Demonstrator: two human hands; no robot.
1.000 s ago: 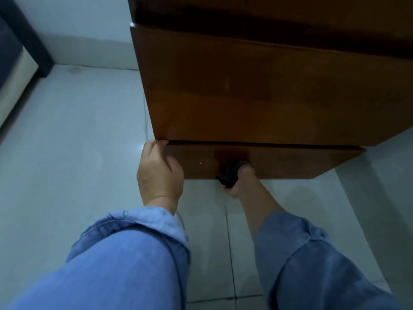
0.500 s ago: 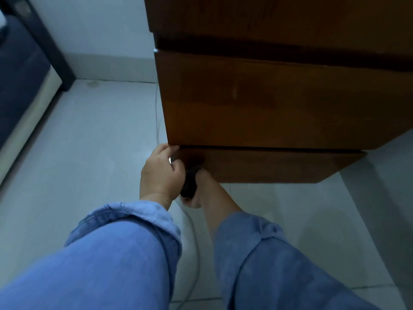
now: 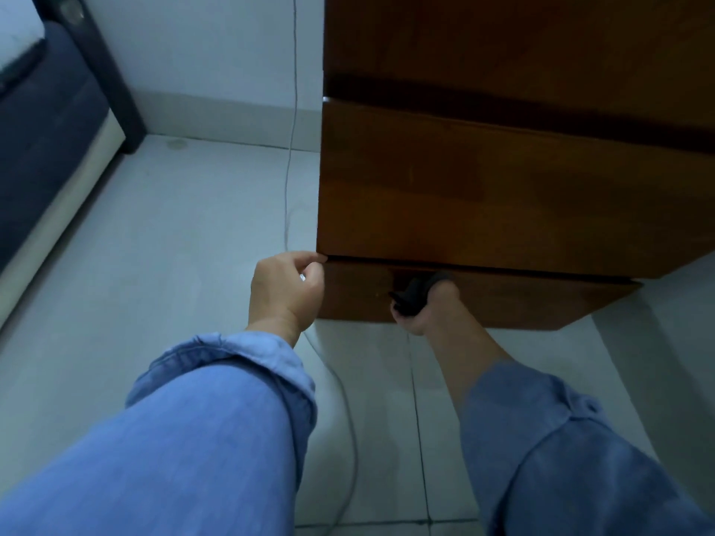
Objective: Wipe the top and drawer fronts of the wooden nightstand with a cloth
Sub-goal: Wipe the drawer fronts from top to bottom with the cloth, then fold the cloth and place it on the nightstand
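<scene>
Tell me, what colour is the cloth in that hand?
Black or very dark grey. The head view shows the cloth bunched in the right hand.

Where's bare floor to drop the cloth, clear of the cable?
Open tile lies left of the cable, between it and the bed base. More lies between the sleeves, below the nightstand. It is crowded at the bottom panel, where the left hand, right hand and cloth meet.

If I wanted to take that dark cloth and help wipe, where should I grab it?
Probably the loose dark end of the cloth sticking out left of the right hand. Come from the left, along the bottom drawer front, and pinch it. The rest is bunched inside the fist, pressed against the wood, so nothing else is free to grab.
</scene>
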